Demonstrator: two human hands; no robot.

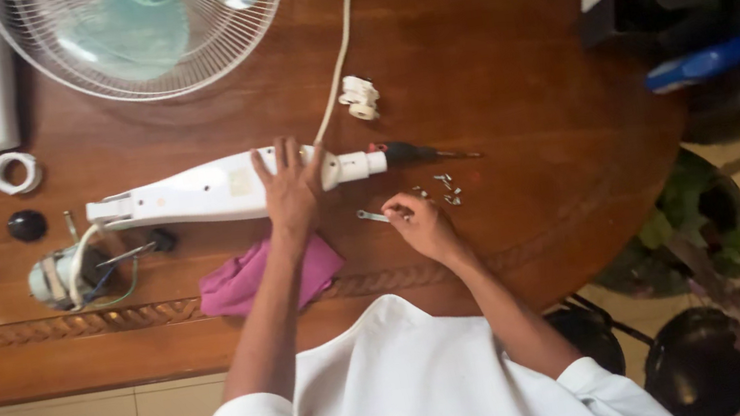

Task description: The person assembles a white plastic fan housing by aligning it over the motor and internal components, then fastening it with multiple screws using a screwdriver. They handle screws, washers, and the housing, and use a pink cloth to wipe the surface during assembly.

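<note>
Your left hand (291,189) lies flat on the white fan neck housing (219,188), fingers spread and released, palm pressing it down onto the wooden table (506,68). The housing lies on its side, roughly parallel to the table's near edge, with its narrow end pointing right toward the screwdriver (421,152), which lies just past that tip.

Your right hand (420,222) is curled, fingertips pinching a small metal bracket (372,215) that rests on the table just below the housing's right end. A cluster of loose screws (444,188) sits just beside that hand, on its far side.

A magenta cloth (262,276) lies under your left forearm. The fan motor (64,276) with loose wires is left of the housing, near a black knob (26,226) and a white ring (15,172). The fan grille with blades (146,31) is at the far edge. A white cord (342,44) runs from the housing past a white plug (361,98).
</note>
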